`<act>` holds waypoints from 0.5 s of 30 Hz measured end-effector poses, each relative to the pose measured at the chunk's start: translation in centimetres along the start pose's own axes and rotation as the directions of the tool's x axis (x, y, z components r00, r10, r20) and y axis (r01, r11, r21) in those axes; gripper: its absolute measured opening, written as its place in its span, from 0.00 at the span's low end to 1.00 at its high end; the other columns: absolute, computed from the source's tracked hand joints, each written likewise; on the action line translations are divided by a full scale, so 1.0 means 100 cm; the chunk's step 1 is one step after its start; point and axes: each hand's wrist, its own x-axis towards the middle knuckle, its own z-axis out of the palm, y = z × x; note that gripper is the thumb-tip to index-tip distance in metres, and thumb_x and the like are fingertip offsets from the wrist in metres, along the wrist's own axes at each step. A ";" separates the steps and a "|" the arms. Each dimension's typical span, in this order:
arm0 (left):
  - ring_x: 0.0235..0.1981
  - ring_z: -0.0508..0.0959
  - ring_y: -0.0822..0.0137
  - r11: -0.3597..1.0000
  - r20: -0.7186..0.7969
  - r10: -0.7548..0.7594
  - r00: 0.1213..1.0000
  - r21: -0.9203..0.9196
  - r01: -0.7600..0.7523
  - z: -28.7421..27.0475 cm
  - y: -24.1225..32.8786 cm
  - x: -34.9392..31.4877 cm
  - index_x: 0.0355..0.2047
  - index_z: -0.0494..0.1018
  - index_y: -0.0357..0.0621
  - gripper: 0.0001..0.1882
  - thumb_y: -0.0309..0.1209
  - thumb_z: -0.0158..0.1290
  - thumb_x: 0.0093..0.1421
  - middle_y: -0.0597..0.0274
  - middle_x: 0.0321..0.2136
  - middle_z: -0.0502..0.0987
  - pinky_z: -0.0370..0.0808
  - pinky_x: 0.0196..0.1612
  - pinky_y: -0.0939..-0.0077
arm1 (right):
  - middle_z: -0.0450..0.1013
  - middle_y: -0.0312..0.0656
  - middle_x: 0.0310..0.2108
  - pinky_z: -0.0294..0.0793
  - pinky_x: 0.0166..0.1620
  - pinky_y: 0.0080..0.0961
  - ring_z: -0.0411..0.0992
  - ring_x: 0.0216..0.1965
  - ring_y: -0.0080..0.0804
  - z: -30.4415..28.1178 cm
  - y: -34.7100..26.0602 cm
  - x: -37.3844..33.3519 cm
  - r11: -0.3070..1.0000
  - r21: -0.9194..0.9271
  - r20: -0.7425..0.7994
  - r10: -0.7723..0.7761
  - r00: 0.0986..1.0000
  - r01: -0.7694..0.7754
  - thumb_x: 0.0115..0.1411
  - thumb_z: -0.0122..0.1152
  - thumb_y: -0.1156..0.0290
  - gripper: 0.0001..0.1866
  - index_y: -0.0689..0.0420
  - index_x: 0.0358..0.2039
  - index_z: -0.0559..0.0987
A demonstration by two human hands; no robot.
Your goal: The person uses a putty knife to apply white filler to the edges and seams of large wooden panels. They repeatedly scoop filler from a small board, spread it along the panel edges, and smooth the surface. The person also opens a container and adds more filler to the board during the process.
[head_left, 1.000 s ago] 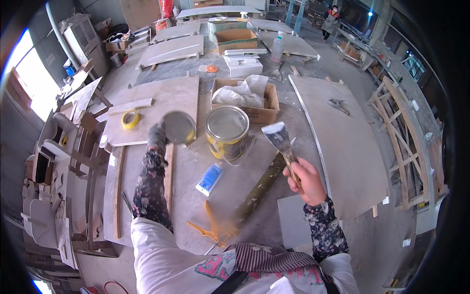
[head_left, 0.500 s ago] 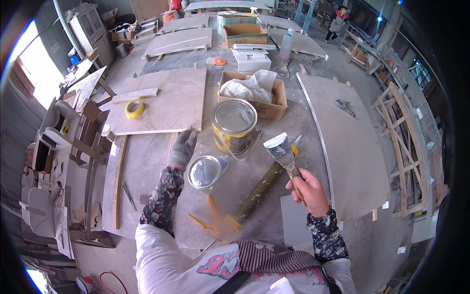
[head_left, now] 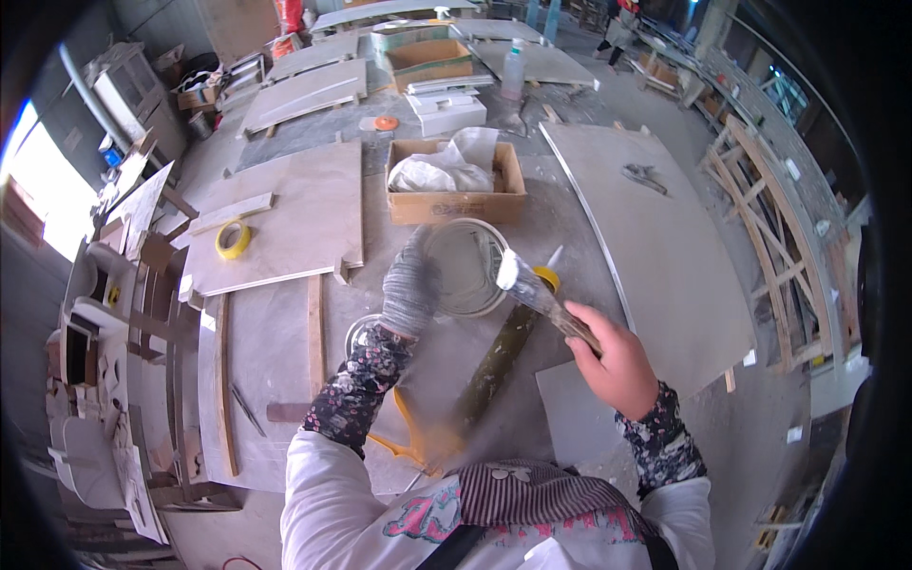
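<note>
My left hand, in a grey glove, grips the left side of an open can. The can leans so that its mouth faces me, showing pale grey, paste-like stuff inside. In my bare right hand is a putty knife, held by its worn handle. White paste coats its blade, which is at the can's right rim. A round metal lid lies on the table, partly hidden behind my left wrist. Below the can rests a caulking gun with an olive tube and yellow handle.
Beyond the can stands a cardboard box with white plastic in it. A pale panel at left carries a roll of yellow tape. Another panel lies at right with a metal clamp-like tool. Wooden strips lie at left.
My left hand has moved from the left panel's edge to the can, which now tips toward me. The putty knife has come to the can's rim. The view has shifted slightly.
</note>
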 end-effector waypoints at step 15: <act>0.55 0.70 0.67 0.911 0.173 -0.071 0.982 -0.390 0.134 0.029 0.008 0.030 0.58 0.68 0.36 0.21 0.35 0.46 0.69 0.55 0.54 0.73 0.64 0.60 0.72 | 0.73 0.52 0.32 0.77 0.32 0.40 0.77 0.31 0.48 0.079 0.034 0.102 0.880 -0.467 0.096 -0.050 0.994 0.090 0.59 0.49 0.76 0.19 0.62 0.51 0.72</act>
